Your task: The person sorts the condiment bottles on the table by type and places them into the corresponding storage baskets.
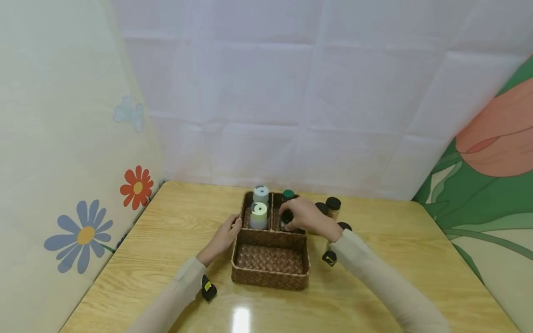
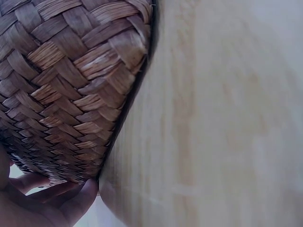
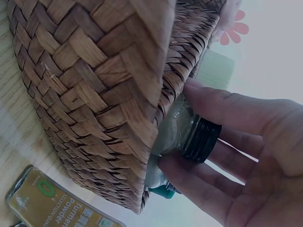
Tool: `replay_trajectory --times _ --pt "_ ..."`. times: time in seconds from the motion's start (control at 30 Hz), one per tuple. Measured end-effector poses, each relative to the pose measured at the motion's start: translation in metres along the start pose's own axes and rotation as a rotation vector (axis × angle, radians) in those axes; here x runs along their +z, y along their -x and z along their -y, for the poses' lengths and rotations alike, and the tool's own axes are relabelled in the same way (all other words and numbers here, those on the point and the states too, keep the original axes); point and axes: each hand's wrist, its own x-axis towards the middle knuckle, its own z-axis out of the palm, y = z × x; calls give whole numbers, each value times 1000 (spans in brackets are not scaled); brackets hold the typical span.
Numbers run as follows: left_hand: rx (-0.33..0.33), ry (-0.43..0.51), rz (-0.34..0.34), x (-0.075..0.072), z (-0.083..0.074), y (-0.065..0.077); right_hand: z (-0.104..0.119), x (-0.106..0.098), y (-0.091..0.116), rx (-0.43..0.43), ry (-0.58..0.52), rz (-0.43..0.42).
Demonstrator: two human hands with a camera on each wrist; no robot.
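A brown woven basket [image 1: 269,280] with three compartments stands on the table. My right hand [image 1: 306,215] reaches into its back right compartment and grips a small glass jar [image 3: 173,125] by its sides, just below the black cap [image 3: 202,140]. Behind that jar is one with a green cap [image 1: 288,194]. Two pale-capped containers, the nearer one yellowish [image 1: 258,217] and the farther one whitish [image 1: 261,192], stand in the back left compartment. My left hand [image 1: 225,235] rests against the basket's left outer wall, its fingers [image 2: 83,198] touching the weave low down. The front compartment holds nothing.
To the basket's right, partly behind my right arm, stand several black-capped jars [image 1: 333,206]. In the right wrist view, a container labelled turmeric powder [image 3: 59,201] is beside the basket. A white cloth [image 1: 266,92] hangs behind the table [image 1: 187,217], with patterned cloths at both sides.
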Motion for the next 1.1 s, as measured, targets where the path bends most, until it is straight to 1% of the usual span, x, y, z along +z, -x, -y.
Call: replay_trajectory --times 0.23,0.43,0.67,0.93,1.1 --pt "5 -5 0 -2 3 0 1 1 -2 9 13 2" --pt "5 -12 -2 -4 3 0 4 3 -5 -2 21 2" --pt "8 12 2 -3 2 0 3 1 -3 -22 30 20" --pt "21 -2 14 0 6 -1 -3 -2 4 -32 -83 49" --pt "11 -5 19 0 6 -3 -3 -7 5 -37 -112 49"
